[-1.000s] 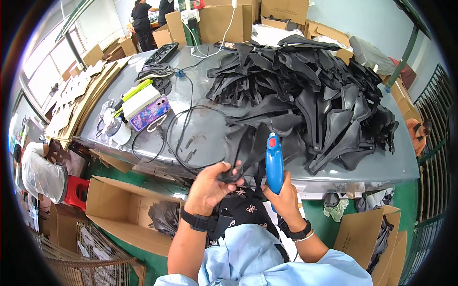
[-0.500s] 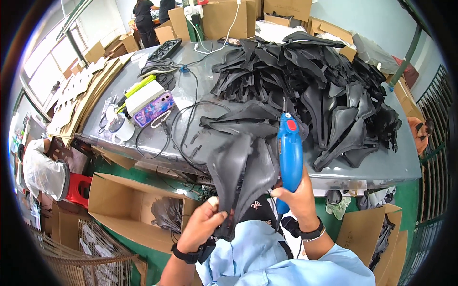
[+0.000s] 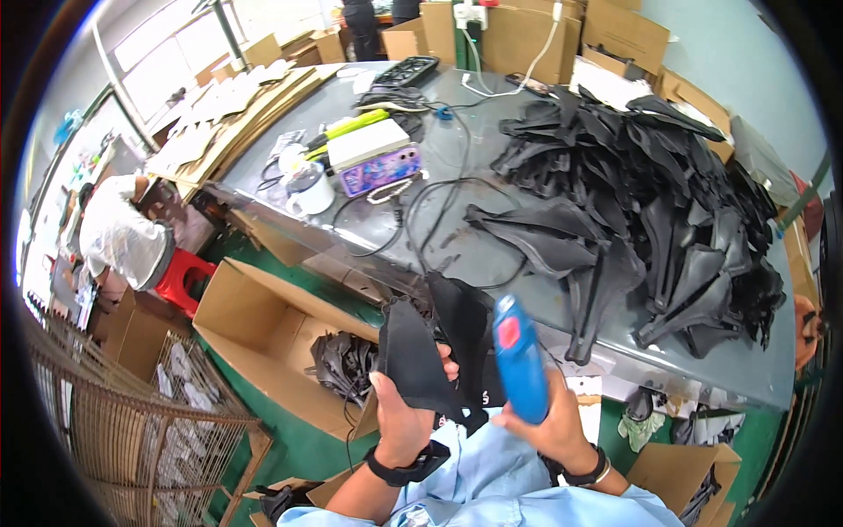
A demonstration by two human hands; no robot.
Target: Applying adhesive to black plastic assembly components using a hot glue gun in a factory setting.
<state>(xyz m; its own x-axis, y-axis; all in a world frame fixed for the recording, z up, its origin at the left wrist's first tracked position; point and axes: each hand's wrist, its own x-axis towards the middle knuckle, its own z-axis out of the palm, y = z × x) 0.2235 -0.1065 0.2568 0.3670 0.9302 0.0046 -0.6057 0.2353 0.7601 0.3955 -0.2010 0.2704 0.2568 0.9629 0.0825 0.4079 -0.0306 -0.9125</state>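
Note:
In front of my body, my left hand point(image 3: 406, 423) grips a black moulded piece point(image 3: 407, 356) with two wide lobes, its matt dark face turned up. The thumb lies along the lower edge and fingertips show between the lobes. My right hand point(image 3: 559, 429) is wrapped round a blue handheld power tool point(image 3: 523, 378) with a red button, held upright just right of the piece and apart from it. The tool is blurred and its tip cannot be made out. Beyond, at the table's edge, lies a similar black piece point(image 3: 604, 290), with another point(image 3: 540, 230) behind it.
A big pile of black pieces point(image 3: 606, 167) covers the right of the grey table point(image 3: 351, 237). Toward the left are a mug point(image 3: 309, 191), a patterned phone point(image 3: 379, 171) and loose cables point(image 3: 417, 228). An open carton point(image 3: 255, 338) holds black pieces; a person point(image 3: 127, 228) sits far left.
My view has swung left, so the table appears further right. The black piece has been tipped over to its matt face and brought closer to me. The tool has drawn back from the table.

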